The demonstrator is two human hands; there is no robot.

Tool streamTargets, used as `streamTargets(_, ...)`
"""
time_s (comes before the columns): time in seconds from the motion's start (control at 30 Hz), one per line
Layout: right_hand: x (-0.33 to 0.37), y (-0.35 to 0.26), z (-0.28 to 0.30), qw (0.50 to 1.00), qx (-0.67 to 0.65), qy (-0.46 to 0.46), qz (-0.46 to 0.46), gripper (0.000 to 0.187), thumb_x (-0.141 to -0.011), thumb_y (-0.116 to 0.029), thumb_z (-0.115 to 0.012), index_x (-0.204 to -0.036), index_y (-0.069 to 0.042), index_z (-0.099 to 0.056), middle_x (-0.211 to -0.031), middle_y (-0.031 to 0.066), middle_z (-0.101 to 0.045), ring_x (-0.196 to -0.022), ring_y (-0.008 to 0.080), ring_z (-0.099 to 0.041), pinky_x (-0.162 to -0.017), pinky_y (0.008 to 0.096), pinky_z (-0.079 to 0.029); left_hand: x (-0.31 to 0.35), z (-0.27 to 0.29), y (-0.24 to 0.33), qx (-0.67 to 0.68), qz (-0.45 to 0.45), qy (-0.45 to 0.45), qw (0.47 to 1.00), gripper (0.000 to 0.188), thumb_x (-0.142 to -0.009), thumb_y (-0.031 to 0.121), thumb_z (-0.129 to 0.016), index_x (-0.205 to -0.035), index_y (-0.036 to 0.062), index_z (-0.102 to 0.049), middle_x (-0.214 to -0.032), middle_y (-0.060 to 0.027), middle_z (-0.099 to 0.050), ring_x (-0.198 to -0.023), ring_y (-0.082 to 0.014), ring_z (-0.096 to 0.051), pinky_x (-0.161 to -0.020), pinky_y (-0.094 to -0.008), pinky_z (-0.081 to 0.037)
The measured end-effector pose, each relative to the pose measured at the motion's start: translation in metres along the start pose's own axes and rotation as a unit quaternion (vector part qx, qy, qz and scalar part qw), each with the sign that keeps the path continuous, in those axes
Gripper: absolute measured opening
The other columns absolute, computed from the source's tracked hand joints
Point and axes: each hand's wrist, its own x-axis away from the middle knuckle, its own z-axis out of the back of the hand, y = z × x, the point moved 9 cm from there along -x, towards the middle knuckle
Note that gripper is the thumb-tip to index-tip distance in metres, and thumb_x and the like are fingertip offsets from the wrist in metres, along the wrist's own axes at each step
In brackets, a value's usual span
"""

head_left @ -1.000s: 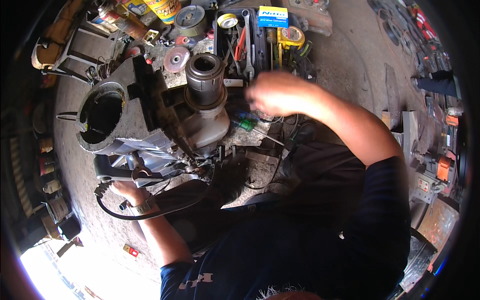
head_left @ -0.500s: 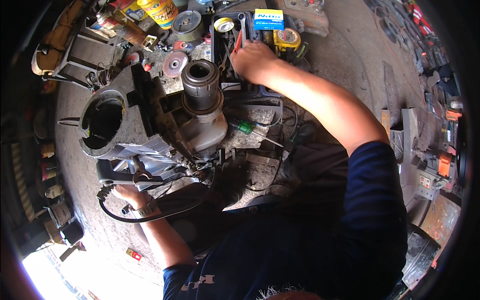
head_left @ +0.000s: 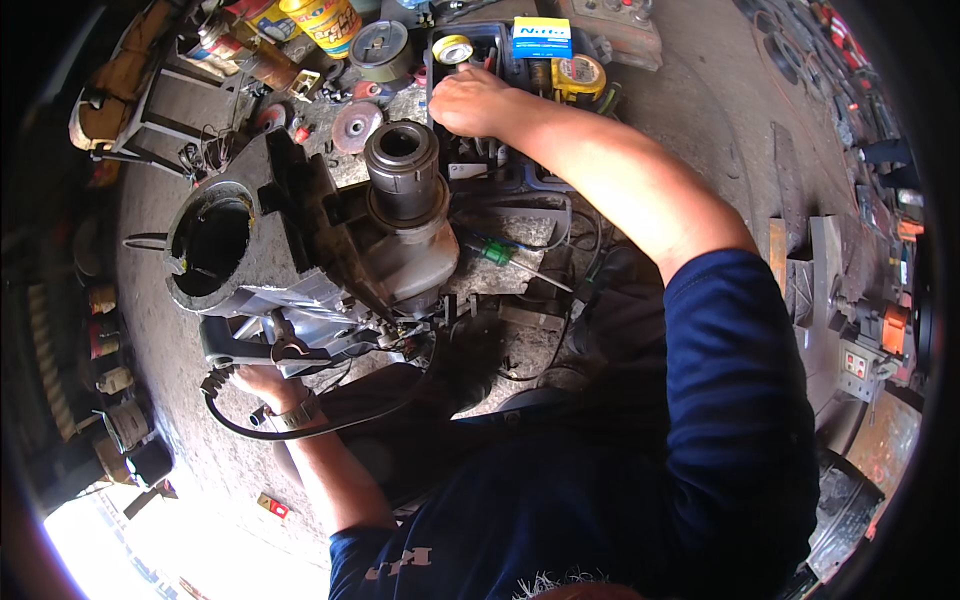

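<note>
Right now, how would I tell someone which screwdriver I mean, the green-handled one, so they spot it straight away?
Start at the big grey metal housing with the steel cylinder standing on it. Just to its right, on the ground below the right hand's forearm, lies the screwdriver. Its bright green handle is the only green among the dark cables and grey metal around it.

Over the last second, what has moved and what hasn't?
The right hand has reached forward, away from the grey metal housing, and now sits in the black tool tray; what it grips, if anything, is hidden. The left hand stayed at the housing's near underside by the black cable. The housing did not move.
</note>
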Motion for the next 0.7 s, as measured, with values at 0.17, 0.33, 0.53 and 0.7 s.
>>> streamTargets(0.17,0.015,-0.006,0.002,0.995,0.020,0.017,0.099,0.018,-0.092,-0.020,-0.056,-0.088,-0.017,-0.074,-0.094,-0.0037,-0.070,-0.107,0.0195,-0.066,-0.091,0.0444,-0.043,0.009,-0.013,-0.028,-0.020,0.079,-0.063,0.995,0.037,-0.086,0.024,-0.072,-0.113,-0.0006,-0.068,-0.097,-0.0155,-0.075,-0.074,-0.0345,-0.070,-0.066,-0.0435,-0.055)
streamTargets(0.33,0.022,-0.006,0.011,0.990,0.038,0.073,0.114,0.021,-0.098,-0.021,-0.051,-0.104,-0.016,-0.070,-0.099,-0.0036,-0.068,-0.113,0.0188,-0.063,-0.102,0.0485,-0.040,0.004,-0.006,-0.013,-0.038,0.013,-0.014,0.999,0.030,-0.088,0.027,-0.072,-0.106,0.0027,-0.072,-0.093,-0.0115,-0.075,-0.076,-0.0311,-0.071,-0.065,-0.0399,-0.056)
streamTargets(0.53,0.040,0.032,0.043,0.970,-0.190,0.149,-0.034,0.017,-0.098,-0.019,-0.066,-0.111,-0.009,-0.065,-0.091,0.0063,-0.070,-0.095,0.0237,-0.068,-0.095,0.0434,-0.048,0.011,-0.018,-0.032,-0.017,0.067,-0.040,0.997,0.033,-0.089,0.027,-0.072,-0.112,0.0025,-0.072,-0.100,-0.0157,-0.076,-0.086,-0.0369,-0.070,-0.075,-0.0466,-0.053)
streamTargets(0.7,0.076,0.063,0.061,0.687,-0.639,0.290,-0.190,0.023,-0.102,-0.017,-0.066,-0.119,-0.002,-0.066,-0.099,0.0052,-0.074,-0.088,0.0110,-0.067,-0.077,0.0276,-0.054,0.013,-0.024,-0.060,0.043,0.094,-0.007,0.995,0.033,-0.082,0.027,-0.078,-0.106,0.0042,-0.074,-0.096,-0.0148,-0.076,-0.080,-0.0357,-0.070,-0.071,-0.0465,-0.053)
